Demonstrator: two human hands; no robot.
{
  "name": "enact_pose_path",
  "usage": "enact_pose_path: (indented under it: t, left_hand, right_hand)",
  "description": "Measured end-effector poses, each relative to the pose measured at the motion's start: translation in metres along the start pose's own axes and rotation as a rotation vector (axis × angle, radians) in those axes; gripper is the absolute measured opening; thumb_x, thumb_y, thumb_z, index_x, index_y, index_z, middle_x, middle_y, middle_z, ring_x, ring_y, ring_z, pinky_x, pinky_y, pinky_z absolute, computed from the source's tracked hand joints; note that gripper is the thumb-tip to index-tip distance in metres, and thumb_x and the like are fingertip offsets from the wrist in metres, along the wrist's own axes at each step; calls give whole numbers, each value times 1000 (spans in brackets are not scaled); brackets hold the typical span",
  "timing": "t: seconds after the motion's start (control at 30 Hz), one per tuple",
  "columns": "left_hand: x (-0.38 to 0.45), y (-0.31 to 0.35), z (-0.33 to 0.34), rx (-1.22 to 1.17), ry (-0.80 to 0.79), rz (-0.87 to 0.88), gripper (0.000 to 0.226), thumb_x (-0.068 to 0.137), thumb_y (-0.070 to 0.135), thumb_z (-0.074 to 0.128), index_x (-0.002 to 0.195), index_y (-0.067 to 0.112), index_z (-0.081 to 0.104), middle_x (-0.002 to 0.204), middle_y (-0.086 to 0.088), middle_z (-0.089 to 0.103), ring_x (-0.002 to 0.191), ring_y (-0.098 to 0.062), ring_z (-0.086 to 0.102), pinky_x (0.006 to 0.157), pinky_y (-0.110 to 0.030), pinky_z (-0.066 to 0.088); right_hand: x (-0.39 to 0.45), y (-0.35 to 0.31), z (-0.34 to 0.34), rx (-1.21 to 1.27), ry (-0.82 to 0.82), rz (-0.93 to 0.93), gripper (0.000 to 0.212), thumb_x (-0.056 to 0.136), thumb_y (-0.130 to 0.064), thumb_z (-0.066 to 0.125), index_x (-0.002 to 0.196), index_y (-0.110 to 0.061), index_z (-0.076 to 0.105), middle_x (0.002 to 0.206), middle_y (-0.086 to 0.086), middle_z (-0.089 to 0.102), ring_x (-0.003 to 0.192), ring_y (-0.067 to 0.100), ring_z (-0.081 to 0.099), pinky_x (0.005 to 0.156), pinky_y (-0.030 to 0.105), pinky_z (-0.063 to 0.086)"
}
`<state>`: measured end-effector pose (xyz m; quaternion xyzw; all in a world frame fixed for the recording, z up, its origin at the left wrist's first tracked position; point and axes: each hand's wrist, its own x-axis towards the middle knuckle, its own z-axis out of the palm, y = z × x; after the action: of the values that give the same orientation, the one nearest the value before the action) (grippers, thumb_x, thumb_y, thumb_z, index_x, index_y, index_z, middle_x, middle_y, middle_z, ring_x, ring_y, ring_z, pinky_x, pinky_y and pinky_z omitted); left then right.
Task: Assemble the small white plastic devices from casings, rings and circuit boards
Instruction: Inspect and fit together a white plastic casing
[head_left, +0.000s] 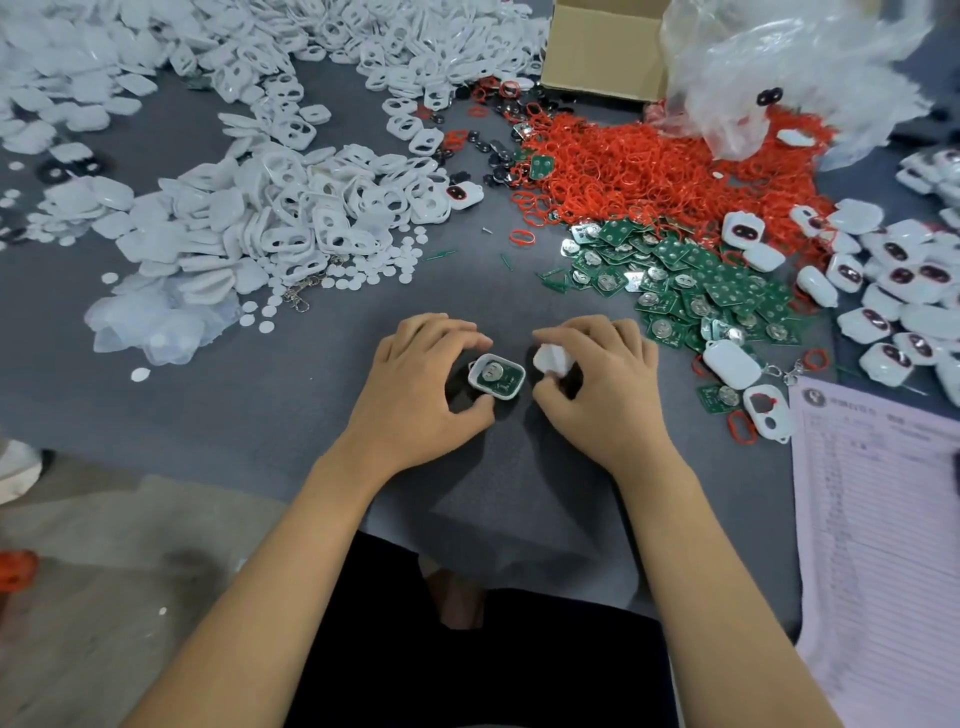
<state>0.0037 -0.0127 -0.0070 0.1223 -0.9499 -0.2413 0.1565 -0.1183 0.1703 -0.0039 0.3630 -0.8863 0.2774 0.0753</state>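
Left hand (415, 379) pinches casing (496, 375), board up.
Right hand (597, 379) grips cover (551, 358) just right of it.

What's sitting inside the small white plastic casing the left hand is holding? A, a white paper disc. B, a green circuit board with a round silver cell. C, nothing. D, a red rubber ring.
B: the small white plastic casing gripped by the left hand holds a green circuit board with a round silver cell.
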Motion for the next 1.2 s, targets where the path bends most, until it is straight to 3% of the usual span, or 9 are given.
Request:
enact_pose_path:
  t: [0.17, 0.33, 0.53, 0.63, 0.8, 0.9, 0.97, 1.07, 1.2]
  left_hand:
    - [-1, 1, -2, -12, -19, 11, 49, 78, 53, 58, 121, 32, 66, 139, 16, 55, 139, -12, 40, 110, -31, 25]
    - [-1, -2, 1, 6, 4, 20, 39, 84, 52, 73, 116, 32, 63, 139, 15, 56, 137, -11, 41, 108, -29, 26]
    - [-1, -2, 1, 0, 19, 26, 40, 84, 55, 74, 115, 32, 63, 137, 15, 58, 135, -13, 44, 106, -32, 29]
    - [-1, -1, 1, -1, 13, 24, 42, 84, 55, 75, 117, 32, 64, 137, 14, 58, 135, -13, 44, 107, -33, 30]
    - [-1, 1, -4, -193, 70, 28, 35, 94, 47, 65, 121, 26, 69, 137, 12, 60, 142, -13, 38, 118, -32, 32]
    - [-2, -3, -12, -444, 95, -12, 19, 98, 46, 56, 109, 40, 71, 139, 18, 59, 143, -9, 38, 118, -20, 27]
    - [-3, -8, -17, -572, 95, -43, 15, 99, 45, 56, 101, 48, 71, 139, 22, 61, 140, -12, 46, 112, -19, 34]
    - [-4, -12, -21, -747, 77, -84, 14, 98, 45, 61, 96, 49, 74, 138, 20, 63, 131, -13, 57, 102, -23, 43]
    - [-4, -15, -20, -790, 49, -107, 9, 94, 44, 67, 95, 45, 75, 138, 16, 64, 129, -13, 60, 107, -38, 44]
  right_hand:
    - [-2, 8, -3, -38, -4, 139, 41, 90, -52, 72, 126, -32, 71, 116, -3, 56, 112, 24, 48, 98, 39, 31]
    - [-6, 14, -7, 8, -54, 114, 47, 89, -31, 71, 135, -27, 67, 120, -2, 56, 115, 25, 47, 96, 37, 31]
    - [-4, 14, -8, 46, -28, 155, 33, 92, -40, 75, 120, -24, 72, 114, -2, 59, 108, 26, 51, 92, 36, 32]
    - [-5, 16, -11, 212, 3, 115, 31, 92, -34, 77, 119, -19, 71, 112, -3, 60, 103, 21, 53, 92, 40, 44]
    - [-11, 6, -11, 363, 79, -17, 32, 94, -26, 77, 124, -17, 69, 115, -4, 58, 94, 9, 55, 85, 16, 44]
    - [-9, -10, -3, 387, 115, -111, 36, 92, -26, 80, 124, -16, 69, 111, -8, 60, 90, 8, 57, 83, 21, 47]
    - [-6, -19, 2, 380, 134, -184, 36, 90, -27, 81, 123, -15, 71, 109, -13, 63, 90, 8, 58, 83, 28, 51]
    - [-5, -25, 7, 338, 174, -257, 36, 89, -32, 82, 119, -14, 73, 106, -11, 70, 88, 14, 64, 83, 40, 53]
    - [-7, -25, 11, 250, 215, -322, 35, 90, -33, 81, 116, -12, 74, 106, -5, 75, 87, 20, 69, 78, 42, 52]
